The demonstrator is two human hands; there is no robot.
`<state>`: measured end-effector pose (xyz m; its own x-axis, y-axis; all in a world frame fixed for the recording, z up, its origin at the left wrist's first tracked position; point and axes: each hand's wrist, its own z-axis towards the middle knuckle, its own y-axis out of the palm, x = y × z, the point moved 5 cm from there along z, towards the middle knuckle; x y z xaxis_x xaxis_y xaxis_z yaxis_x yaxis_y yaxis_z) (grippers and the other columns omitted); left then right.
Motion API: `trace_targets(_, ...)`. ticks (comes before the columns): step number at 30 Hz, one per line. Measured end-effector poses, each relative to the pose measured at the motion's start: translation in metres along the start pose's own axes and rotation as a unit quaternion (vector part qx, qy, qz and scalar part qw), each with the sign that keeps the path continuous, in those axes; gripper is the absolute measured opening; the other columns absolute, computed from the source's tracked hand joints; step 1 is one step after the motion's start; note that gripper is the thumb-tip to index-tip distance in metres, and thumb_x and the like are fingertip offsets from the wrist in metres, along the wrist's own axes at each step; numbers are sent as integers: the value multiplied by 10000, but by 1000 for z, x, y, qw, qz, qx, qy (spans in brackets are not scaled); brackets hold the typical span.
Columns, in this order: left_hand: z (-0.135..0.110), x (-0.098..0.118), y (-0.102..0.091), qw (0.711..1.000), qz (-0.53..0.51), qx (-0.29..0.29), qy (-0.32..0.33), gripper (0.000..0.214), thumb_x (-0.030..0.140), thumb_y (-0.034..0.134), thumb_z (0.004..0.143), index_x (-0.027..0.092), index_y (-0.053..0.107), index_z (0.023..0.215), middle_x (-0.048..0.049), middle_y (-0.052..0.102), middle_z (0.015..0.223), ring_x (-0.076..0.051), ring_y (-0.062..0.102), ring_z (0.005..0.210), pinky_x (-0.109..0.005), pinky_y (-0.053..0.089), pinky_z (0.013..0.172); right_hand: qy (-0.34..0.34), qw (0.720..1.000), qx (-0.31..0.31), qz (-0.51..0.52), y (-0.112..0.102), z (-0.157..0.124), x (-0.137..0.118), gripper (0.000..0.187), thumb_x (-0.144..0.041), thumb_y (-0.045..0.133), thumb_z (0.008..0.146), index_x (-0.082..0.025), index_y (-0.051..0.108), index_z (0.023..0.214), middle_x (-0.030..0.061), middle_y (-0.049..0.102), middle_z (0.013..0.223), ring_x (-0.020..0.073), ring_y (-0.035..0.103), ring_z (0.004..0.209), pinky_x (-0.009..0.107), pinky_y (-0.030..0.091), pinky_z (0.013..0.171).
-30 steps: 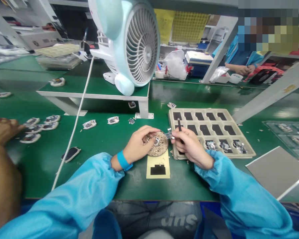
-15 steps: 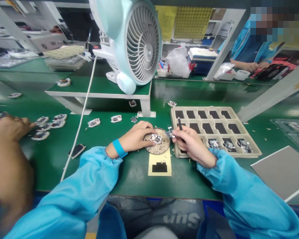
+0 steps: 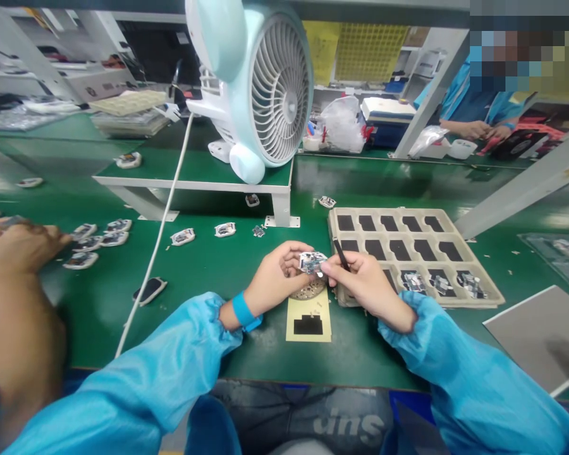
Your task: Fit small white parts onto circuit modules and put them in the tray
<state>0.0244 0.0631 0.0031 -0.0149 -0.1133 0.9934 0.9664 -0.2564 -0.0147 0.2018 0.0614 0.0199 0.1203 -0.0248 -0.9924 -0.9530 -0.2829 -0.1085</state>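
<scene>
A small white-rimmed piece (image 3: 303, 258) with a circuit board (image 3: 313, 263) showing on it is held up between two hands, just over a round speckled pad (image 3: 308, 292) on the bench (image 3: 256, 347). The left hand (image 3: 277, 277) has it by its left side in a narrow grip. The right hand (image 3: 363, 281) pinches at the opposite edge, its grip narrow too, with a dark stick (image 3: 341, 254) tucked in and slanting upward. From where I stand, the step looks like lining the board up with the rim; whether it is seated I cannot tell. The next move would call for a steady left hold and light, exact pressure from the right fingertips.

Nearer the person lies a yellow paper (image 3: 296, 308) bearing a black patch (image 3: 308, 325). On the right sits a beige tray (image 3: 468, 253), loose boards (image 3: 440, 283) in its front row. Well left, a co-worker's hand (image 3: 26, 243) is near a cluster of similar pieces (image 3: 88, 243).
</scene>
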Motion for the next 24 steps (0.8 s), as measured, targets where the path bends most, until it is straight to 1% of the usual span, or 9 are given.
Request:
trace_targets(2,-3,-1,3,1000,-6,16,-2,475,224,829,752,156,611,1169,-124,732,1109,-216,709,983,-294,552,780,11,1000,8,-7,1,-1,1,310,-471,797,801,-181,718,727,24,675,649,95,544,512,223,404,447)
trace_targets(4,-5,-1,3,999,7,35,7,469,206,814,756,155,620,1180,-125,733,1117,-214,710,973,-285,547,747,34,999,12,-2,2,-1,2,319,-479,809,781,-174,723,745,15,674,633,79,495,444,221,372,401)
trace_targets(6,-7,0,1,998,34,54,25,456,189,800,757,158,636,1181,-118,734,1127,-203,705,947,-274,533,713,44,999,15,0,2,-2,3,331,-486,817,768,-167,728,766,14,678,629,76,479,419,220,356,376)
trace_targets(11,-9,2,-1,989,101,77,70,411,169,774,776,182,666,1172,-82,749,1090,-172,687,851,-281,523,701,20,1000,20,-10,0,-2,2,343,-502,804,785,-165,735,778,22,702,662,89,543,492,218,422,444)
trace_targets(14,-11,2,-2,985,114,89,95,391,188,792,787,195,675,1160,-80,746,1102,-189,696,889,-305,549,745,12,1000,22,-11,-1,-1,3,346,-502,797,794,-165,733,757,24,700,657,90,559,527,217,434,486)
trace_targets(19,-15,5,-1,984,102,82,120,413,234,828,798,190,666,1175,-100,736,1152,-231,709,1008,-361,577,876,10,999,38,-6,-1,-1,4,352,-500,800,793,-158,726,751,25,702,664,75,525,499,213,406,465)
trace_targets(22,-14,5,0,987,78,72,117,404,257,829,811,180,664,1171,-112,731,1169,-244,707,1053,-374,579,917,19,999,34,-1,-1,-1,5,364,-515,802,785,-159,725,774,24,706,674,72,500,456,219,377,421)
trace_targets(24,-13,4,0,991,54,65,107,403,268,836,811,179,665,1165,-114,731,1177,-249,707,1073,-374,583,924,15,999,28,1,-1,-1,4,356,-508,806,784,-161,729,787,23,709,681,81,522,475,223,405,441)
